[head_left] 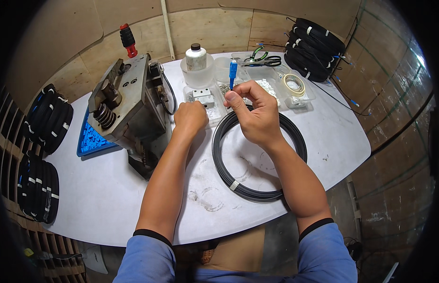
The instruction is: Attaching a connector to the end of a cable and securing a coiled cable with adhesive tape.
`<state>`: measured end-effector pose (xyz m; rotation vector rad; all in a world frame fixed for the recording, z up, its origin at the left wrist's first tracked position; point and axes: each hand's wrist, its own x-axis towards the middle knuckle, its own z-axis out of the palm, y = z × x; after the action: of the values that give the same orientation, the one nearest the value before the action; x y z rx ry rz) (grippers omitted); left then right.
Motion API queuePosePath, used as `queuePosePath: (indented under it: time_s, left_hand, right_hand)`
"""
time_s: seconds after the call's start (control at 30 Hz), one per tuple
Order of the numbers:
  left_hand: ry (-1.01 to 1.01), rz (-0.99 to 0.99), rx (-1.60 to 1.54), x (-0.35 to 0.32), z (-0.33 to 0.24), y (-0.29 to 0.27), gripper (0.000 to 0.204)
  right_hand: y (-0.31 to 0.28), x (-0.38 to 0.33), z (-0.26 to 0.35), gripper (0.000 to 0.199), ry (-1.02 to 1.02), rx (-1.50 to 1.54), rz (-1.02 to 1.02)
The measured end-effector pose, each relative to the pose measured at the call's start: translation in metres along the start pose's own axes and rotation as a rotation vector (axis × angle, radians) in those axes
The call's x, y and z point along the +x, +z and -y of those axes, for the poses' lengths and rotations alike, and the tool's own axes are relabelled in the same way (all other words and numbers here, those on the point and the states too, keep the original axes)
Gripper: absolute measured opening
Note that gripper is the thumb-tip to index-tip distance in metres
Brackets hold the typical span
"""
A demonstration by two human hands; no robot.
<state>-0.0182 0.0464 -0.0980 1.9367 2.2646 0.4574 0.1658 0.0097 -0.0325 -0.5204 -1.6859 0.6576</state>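
Observation:
Upright between the thumb and fingers of my right hand is a blue fibre-optic cable connector. Below that hand lies a coil of black cable bound with white tape, and my right forearm crosses its right side. My left hand is closed with its fingers curled at the near edge of a clear plastic tray. Its fingertips are hidden, so I cannot make out what they hold. In that tray, just beyond the left hand, sits a pale metal block with holes.
A heavy metal press with a red-handled screwdriver stands left, beside a blue tray of blue parts. Behind are a white bottle, pliers and tape rolls. Black cable coils stack far right and left.

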Motion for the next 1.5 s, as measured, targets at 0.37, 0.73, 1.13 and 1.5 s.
queuePosePath:
  time_s: [0.37,0.73,1.13,1.5]
  left_hand:
    - [-0.010,0.059,-0.042,0.006,0.005,0.000,0.024]
    - [-0.027,0.053,-0.060,0.003,0.005,-0.005,0.025]
    - [0.038,0.084,-0.039,0.000,0.005,-0.007,0.024]
    - [0.066,0.062,-0.001,0.004,0.008,0.001,0.018]
  right_hand:
    - [0.000,0.000,0.000,0.014,0.009,0.007,0.006]
    - [0.002,0.000,0.001,0.015,0.018,0.023,0.013]
    - [0.000,-0.001,-0.001,0.015,0.019,0.026,0.006]
    - [0.001,-0.001,-0.002,0.014,0.018,0.029,0.007]
